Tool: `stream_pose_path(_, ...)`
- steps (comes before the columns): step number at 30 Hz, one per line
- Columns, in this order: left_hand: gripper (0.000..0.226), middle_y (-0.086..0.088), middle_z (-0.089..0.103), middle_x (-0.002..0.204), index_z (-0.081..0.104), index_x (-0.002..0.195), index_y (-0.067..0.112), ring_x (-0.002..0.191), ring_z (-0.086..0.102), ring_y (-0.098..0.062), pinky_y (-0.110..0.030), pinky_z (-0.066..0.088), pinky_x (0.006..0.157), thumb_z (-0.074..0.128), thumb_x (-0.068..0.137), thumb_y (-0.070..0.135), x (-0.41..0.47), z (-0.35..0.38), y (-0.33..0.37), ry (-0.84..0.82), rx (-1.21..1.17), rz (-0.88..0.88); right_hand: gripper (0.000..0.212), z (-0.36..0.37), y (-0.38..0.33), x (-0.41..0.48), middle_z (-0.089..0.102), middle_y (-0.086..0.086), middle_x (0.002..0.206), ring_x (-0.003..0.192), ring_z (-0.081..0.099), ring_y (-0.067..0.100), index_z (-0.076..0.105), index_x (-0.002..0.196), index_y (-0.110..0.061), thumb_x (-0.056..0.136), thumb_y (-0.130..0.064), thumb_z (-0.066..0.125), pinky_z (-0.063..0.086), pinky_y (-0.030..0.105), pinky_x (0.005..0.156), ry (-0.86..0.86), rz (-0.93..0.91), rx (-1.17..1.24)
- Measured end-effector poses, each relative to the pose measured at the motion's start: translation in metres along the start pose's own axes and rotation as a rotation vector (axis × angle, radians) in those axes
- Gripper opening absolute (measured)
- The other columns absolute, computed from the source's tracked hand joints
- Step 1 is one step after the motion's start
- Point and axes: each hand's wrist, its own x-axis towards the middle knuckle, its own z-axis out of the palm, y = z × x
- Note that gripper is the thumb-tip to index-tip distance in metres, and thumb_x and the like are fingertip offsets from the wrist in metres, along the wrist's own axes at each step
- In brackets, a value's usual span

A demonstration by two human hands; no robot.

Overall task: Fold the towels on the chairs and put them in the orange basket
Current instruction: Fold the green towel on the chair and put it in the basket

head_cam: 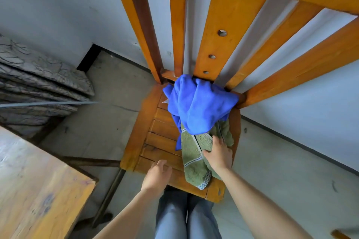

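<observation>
- Blue soft cloth towel (198,103) lies bunched in a heap at the back of the slatted orange wooden chair seat (155,141), and its far edge touches the foot of the backrest.
- Green terry towel with pale stripes (192,157) lies crumpled at 6 o'clock from the blue one. Its upper part is tucked under the blue cloth, and its lower corner hangs over the seat's front edge.
- Right hand (219,155) rests flat on the green towel at 5 o'clock from the blue heap. The thumb is spread, the fingers are straight, and the fingertips are at the blue hem. No cloth is pinched.
- Left hand (156,175) hovers over the bare front slats at 9 o'clock from the green towel. Its fingers are loosely bent and it holds nothing.
- Orange wooden backrest slats (223,31) fan out toward 12 and 2 o'clock, and the broad middle one is drilled with round holes.
- Legs in blue jeans (186,217) stand at 6 o'clock, close against the seat front.
- Worn wooden table top (35,190) fills the 8 o'clock corner.
- Stack of grey patterned cushions (38,79) sits at 9 o'clock against the pale wall (58,15), on the grey concrete floor (108,122).
</observation>
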Motion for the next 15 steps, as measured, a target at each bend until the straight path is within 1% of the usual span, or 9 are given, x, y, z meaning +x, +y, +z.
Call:
stream_pose_path(2, 0.045, -0.01, 0.046, 0.135, 0.042, 0.137, 0.015, 0.118, 0.05, -0.025, -0.029, 0.04, 0.094, 0.045, 0.094, 0.028, 0.001, -0.002, -0.003, -0.005, -0.019, -0.016, 0.038, 0.002, 0.002, -0.003, 0.06, 0.003, 0.124, 0.117, 0.053, 0.022, 0.048, 0.124, -0.013, 0.089, -0.026, 0.056, 0.039, 0.034, 0.094, 0.025, 0.014, 0.027)
stream_pose_path(4, 0.044, -0.009, 0.046, 0.136, 0.043, 0.136, 0.014, 0.117, 0.051, -0.024, -0.028, 0.041, 0.093, 0.045, 0.094, 0.026, -0.001, -0.004, -0.005, -0.007, -0.034, -0.02, 0.031, -0.001, 0.003, -0.011, 0.064, 0.003, 0.117, 0.11, 0.058, 0.023, 0.054, 0.118, -0.012, 0.089, -0.023, 0.057, 0.043, 0.035, 0.092, 0.036, 0.024, 0.079)
stream_pose_path(7, 0.043, -0.009, 0.045, 0.137, 0.044, 0.135, 0.014, 0.117, 0.051, -0.024, -0.029, 0.041, 0.094, 0.045, 0.094, 0.026, -0.012, -0.009, -0.003, -0.002, -0.023, -0.008, 0.029, -0.018, 0.0, -0.028, 0.066, 0.005, 0.116, 0.107, 0.059, 0.025, 0.058, 0.115, -0.01, 0.088, -0.021, 0.058, 0.046, 0.04, 0.092, 0.064, 0.026, 0.153)
stream_pose_path(10, 0.044, -0.008, 0.045, 0.136, 0.043, 0.136, 0.015, 0.121, 0.047, -0.024, -0.031, 0.04, 0.097, 0.043, 0.095, 0.028, -0.029, -0.017, 0.004, -0.012, -0.017, 0.017, 0.031, -0.043, -0.003, -0.051, 0.064, 0.007, 0.116, 0.108, 0.058, 0.027, 0.059, 0.117, -0.007, 0.088, -0.017, 0.059, 0.046, 0.038, 0.092, 0.121, 0.007, 0.188)
stream_pose_path(13, 0.044, -0.008, 0.047, 0.135, 0.043, 0.136, 0.015, 0.122, 0.046, -0.024, -0.031, 0.041, 0.098, 0.044, 0.095, 0.03, -0.051, -0.026, 0.015, -0.009, -0.011, 0.073, 0.028, -0.077, -0.005, -0.074, 0.066, 0.005, 0.108, 0.1, 0.06, 0.024, 0.062, 0.114, -0.01, 0.086, -0.015, 0.059, 0.049, 0.032, 0.08, 0.203, -0.009, 0.247)
stream_pose_path(15, 0.043, -0.008, 0.048, 0.133, 0.044, 0.134, 0.014, 0.122, 0.046, -0.024, -0.031, 0.041, 0.098, 0.045, 0.095, 0.031, -0.067, -0.033, 0.023, 0.001, -0.022, 0.103, 0.024, -0.107, -0.011, -0.087, 0.066, 0.007, 0.1, 0.094, 0.061, 0.025, 0.064, 0.107, -0.007, 0.084, -0.01, 0.061, 0.042, 0.026, 0.071, 0.264, -0.055, 0.333)
